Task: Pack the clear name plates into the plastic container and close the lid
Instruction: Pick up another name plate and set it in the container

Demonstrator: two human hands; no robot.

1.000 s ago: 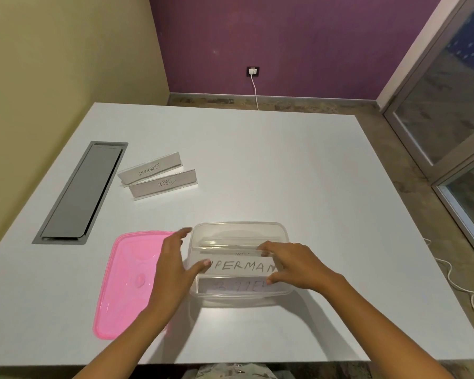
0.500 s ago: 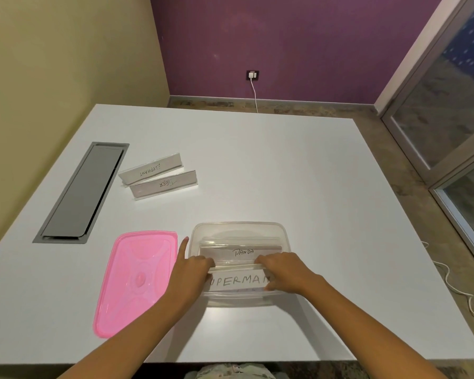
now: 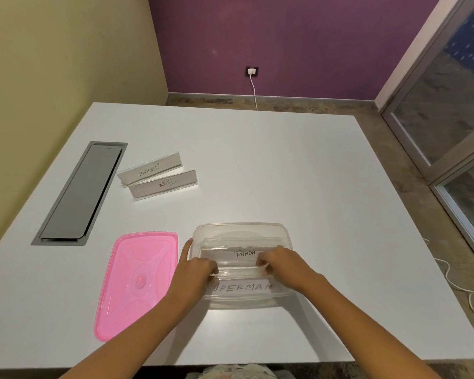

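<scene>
A clear plastic container sits near the table's front edge. Inside lie name plates reading PANDA and SUPERMAN. My left hand and my right hand reach into the container, fingers curled, pinching the two ends of the SUPERMAN plate along its top edge. The left thumb points up beside the container's left wall. The pink lid lies flat to the left of the container. Two more clear plates, ELEPHANT and TIGER, stand on the table at the far left.
A grey cable hatch is sunk into the white table along its left side. A white cable runs from a wall socket, and another cable lies on the floor to the right.
Both hands have moved inward and down into the container with the SUPERMAN plate, lowering it toward the near side. The PANDA plate behind it has come into view.
</scene>
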